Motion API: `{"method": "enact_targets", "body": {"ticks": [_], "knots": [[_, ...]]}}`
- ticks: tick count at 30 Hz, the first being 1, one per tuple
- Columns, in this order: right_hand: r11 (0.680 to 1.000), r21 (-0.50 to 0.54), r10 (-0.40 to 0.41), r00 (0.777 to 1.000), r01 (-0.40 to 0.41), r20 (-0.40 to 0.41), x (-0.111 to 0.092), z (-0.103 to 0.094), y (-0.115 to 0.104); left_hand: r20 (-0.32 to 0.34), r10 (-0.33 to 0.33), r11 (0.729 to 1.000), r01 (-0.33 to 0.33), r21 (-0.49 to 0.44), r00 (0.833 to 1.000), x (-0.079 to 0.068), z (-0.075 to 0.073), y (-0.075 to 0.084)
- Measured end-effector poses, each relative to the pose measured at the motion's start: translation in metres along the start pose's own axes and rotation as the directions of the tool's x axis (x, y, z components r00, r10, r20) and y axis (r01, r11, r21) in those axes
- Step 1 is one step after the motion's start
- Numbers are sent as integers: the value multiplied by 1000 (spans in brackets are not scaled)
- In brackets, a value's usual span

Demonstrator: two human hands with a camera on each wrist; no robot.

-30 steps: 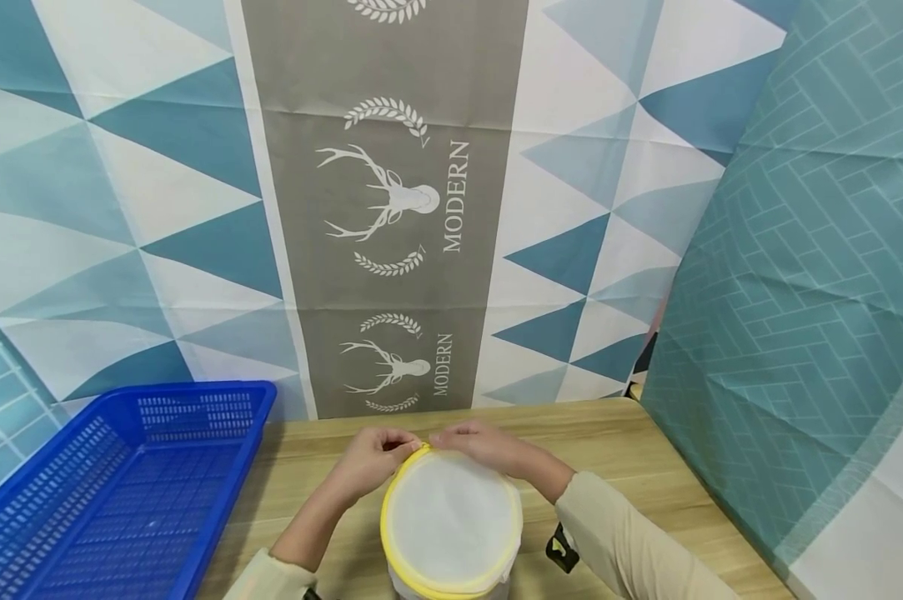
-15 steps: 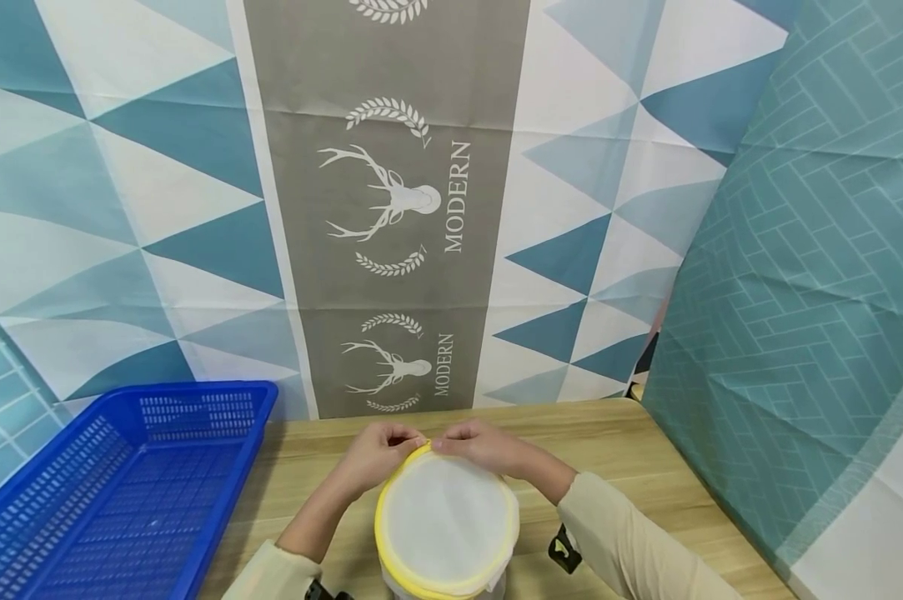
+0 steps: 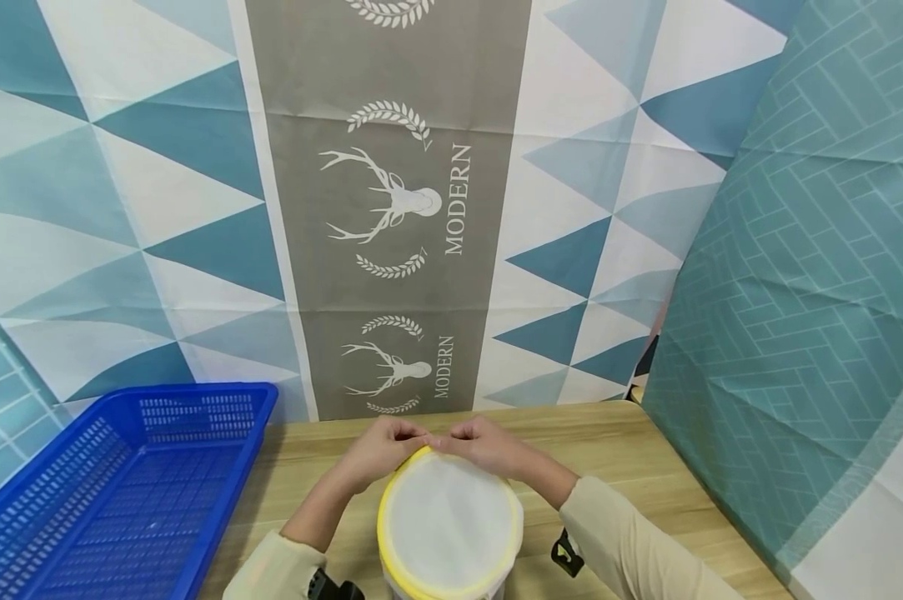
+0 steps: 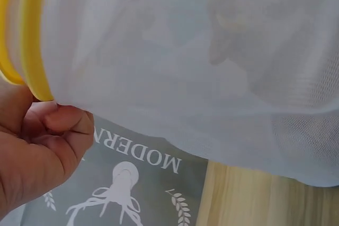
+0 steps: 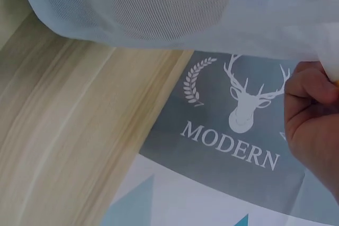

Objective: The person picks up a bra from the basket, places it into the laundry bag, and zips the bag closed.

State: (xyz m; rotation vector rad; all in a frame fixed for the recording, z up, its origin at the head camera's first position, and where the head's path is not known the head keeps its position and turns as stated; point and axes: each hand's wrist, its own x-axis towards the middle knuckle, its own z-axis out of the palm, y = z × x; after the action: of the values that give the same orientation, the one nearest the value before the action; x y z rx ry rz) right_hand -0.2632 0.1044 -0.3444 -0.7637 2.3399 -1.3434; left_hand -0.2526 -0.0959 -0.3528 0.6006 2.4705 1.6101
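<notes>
A round white mesh laundry bag [image 3: 451, 525] with yellow trim stands on the table in front of me, its flat lid facing up. My left hand [image 3: 379, 457] pinches the far edge of the lid, at the yellow trim. Right beside it, my right hand [image 3: 489, 448] grips the same edge, and the two sets of fingertips meet there. In the left wrist view, two yellow bands [image 4: 33, 35] run down to my curled fingers. Seen from the right wrist, my bent fingers [image 5: 312, 86] hold the bag's edge, partly cut off by the frame.
A blue plastic basket [image 3: 229, 492] with perforated sides stands on the left. The wooden table [image 3: 609, 442] reaches back to a patterned wall covering [image 3: 391, 275]. A teal herringbone-print sheet [image 3: 804, 317] hangs along the right side.
My fingertips have drawn together at the far edge, where a small gap showed before. The bag has shifted slightly left and then back right. The basket has not moved.
</notes>
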Motion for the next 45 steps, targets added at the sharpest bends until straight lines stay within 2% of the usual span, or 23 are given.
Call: {"method": "enact_targets", "body": {"ticks": [3, 10, 22, 30, 36, 45], "knots": [[1000, 15, -2, 1000, 2, -29, 0, 1, 0, 14, 0, 999, 1, -32, 1000, 1, -2, 2], [1000, 6, 2, 996, -2, -88, -2, 2, -4, 20, -34, 999, 34, -17, 999, 3, -6, 7], [997, 7, 73, 987, -73, -141, -10, 5, -13, 48, -75, 997, 74, 6, 996, 5, -7, 14], [996, -1, 89, 987, -90, -131, -12, 5, -10, 39, -57, 997, 55, 51, 998, 6, -7, 13], [996, 1, 91, 984, -92, -153, -14, 6, -12, 23, -18, 997, 16, 78, 1000, 3, -8, 12], [996, 21, 92, 979, -90, -184, -15, 7, -7, 7, -6, 998, 6, 70, 1000, -1, -9, 11]]}}
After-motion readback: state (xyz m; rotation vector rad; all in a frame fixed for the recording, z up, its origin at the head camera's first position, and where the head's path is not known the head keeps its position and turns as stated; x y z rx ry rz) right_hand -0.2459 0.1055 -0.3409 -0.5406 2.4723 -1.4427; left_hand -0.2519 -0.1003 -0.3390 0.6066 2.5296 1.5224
